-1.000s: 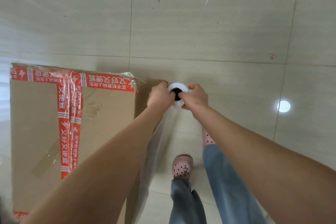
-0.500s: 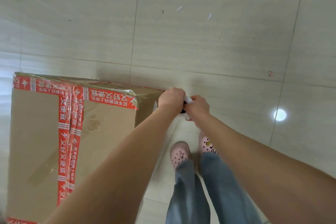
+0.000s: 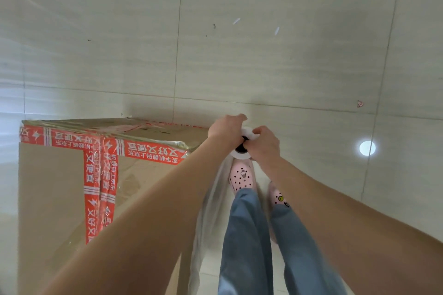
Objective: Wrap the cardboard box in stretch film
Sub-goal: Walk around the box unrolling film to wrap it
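A tall cardboard box sealed with red printed tape stands on the floor at the left. Beside its far right corner I hold a white stretch film roll upright, its dark core facing me. My left hand grips the roll's left side and my right hand grips its right side. A clear sheet of film hangs from the roll down along the box's right side. Glossy film also lies over the box's upper edge.
Pale floor tiles spread all around, with small scraps of litter far ahead. My feet in pink perforated shoes and my blue jeans are just right of the box. A bright light reflection lies on the floor at right.
I have stepped along the box's right side toward its far corner, carrying the roll with both hands. The far face of the box now shows, and the film trails behind.
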